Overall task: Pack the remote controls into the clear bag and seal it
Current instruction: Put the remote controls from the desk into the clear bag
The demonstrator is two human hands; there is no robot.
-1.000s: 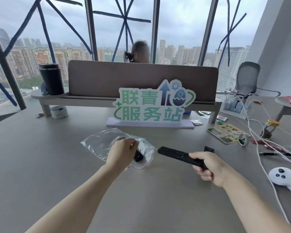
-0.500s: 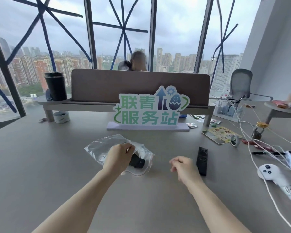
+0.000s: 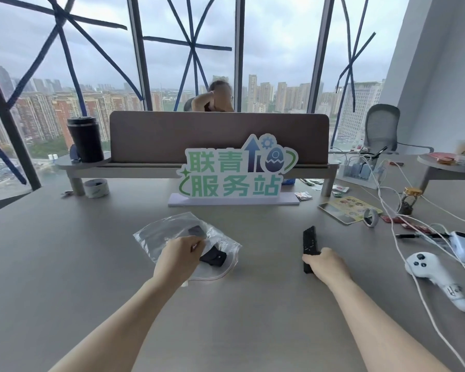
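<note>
- Left hand [image 3: 181, 257]: fingers pinched together on the near edge of the crinkled clear plastic zip bag [image 3: 172, 232], which lies flat on the grey table [image 3: 65, 264].
- Just right of the left hand's fingertips, a short black remote control [image 3: 214, 258] lies at the bag's mouth; a dark shape farther inside cannot be identified.
- Right hand [image 3: 325, 264]: fingers closed over the near end of a long slim black remote control [image 3: 309, 241], which lies on the table and extends away from the hand.
- Well right of the right hand: white game controller [image 3: 430, 272] among white cables [image 3: 392, 210].
</note>
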